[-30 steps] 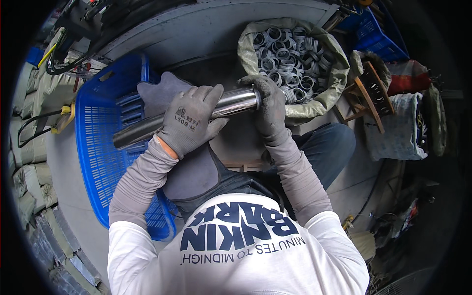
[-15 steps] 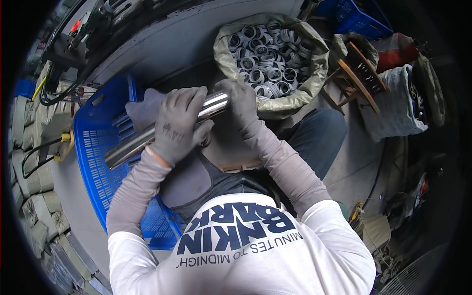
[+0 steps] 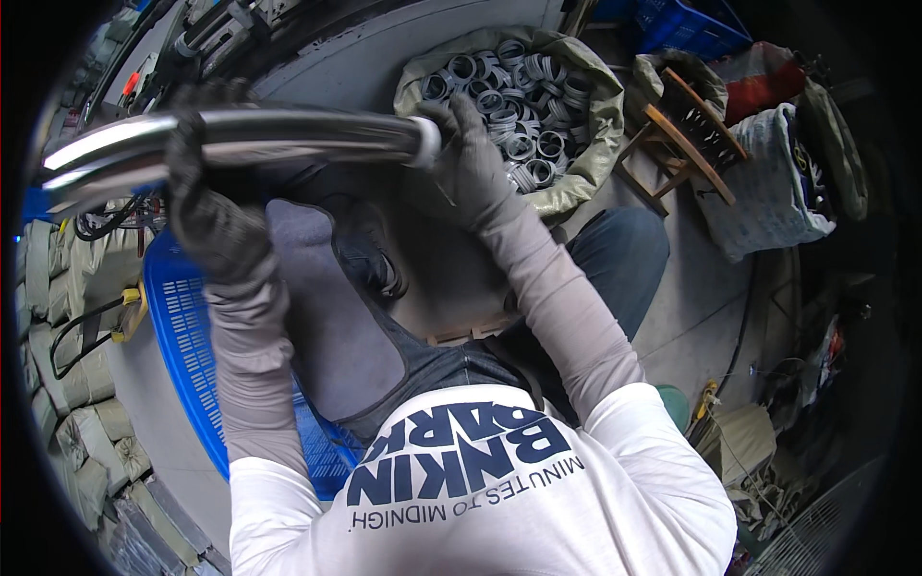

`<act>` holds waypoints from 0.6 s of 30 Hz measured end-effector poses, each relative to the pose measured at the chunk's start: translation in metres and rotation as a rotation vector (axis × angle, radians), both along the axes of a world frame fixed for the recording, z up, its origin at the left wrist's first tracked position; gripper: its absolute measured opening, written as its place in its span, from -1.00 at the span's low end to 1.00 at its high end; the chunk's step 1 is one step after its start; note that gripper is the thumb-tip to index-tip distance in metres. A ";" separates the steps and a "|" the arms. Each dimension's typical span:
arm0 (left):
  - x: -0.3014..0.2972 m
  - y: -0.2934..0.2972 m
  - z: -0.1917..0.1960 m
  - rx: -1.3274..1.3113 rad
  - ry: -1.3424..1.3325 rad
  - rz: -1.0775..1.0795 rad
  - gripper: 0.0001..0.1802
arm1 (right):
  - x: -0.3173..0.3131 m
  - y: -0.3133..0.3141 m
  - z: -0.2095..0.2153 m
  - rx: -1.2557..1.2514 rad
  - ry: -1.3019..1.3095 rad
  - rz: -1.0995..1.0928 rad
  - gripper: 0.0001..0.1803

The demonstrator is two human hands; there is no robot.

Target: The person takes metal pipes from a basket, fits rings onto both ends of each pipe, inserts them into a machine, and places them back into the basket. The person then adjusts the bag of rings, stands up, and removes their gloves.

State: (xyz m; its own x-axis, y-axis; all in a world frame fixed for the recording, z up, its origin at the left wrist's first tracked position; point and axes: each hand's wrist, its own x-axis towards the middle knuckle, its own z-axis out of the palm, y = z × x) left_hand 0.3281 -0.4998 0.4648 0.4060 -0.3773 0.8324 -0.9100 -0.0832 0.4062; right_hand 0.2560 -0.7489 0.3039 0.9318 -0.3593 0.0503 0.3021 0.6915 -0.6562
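Note:
A long shiny metal tube [image 3: 317, 130], smeared by motion, lies across the upper left. My left hand [image 3: 206, 192], in a dark grey work glove, wraps round it toward its left part. A pale grey ring [image 3: 425, 142] sits at the tube's right end. Beside that end is my right hand [image 3: 471, 163], also gloved, its palm side against or very near the ring and its fingers stretched upward. Whether the palm presses on the ring is hidden. Beyond the right hand stands a woven sack [image 3: 584, 173] filled with similar grey rings [image 3: 519, 144].
A blue plastic basket [image 3: 178, 317] stands by my left forearm. A grey pad [image 3: 336, 326] covers my left thigh. To the right are a small wooden chair [image 3: 687, 144] and a white sack [image 3: 768, 192]. Wrapped bundles [image 3: 86, 350] are stacked at far left; machinery [image 3: 206, 34] stands behind.
The tube has swung up and left, now nearly level and nearer the head. My left hand rose with it. A grey ring now shows at its right end; my right hand has shifted slightly.

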 end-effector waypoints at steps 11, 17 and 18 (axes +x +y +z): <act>-0.065 0.006 0.024 0.904 0.197 0.292 -0.36 | 0.012 -0.110 -0.125 -1.301 1.396 -0.270 -0.24; -0.074 0.014 -0.035 0.854 0.233 0.313 -0.38 | 0.002 -0.104 -0.086 -1.066 0.355 -0.310 -0.48; -0.077 0.020 -0.034 0.854 0.253 0.354 -0.38 | -0.011 -0.071 -0.041 -1.311 -0.026 -0.289 -0.49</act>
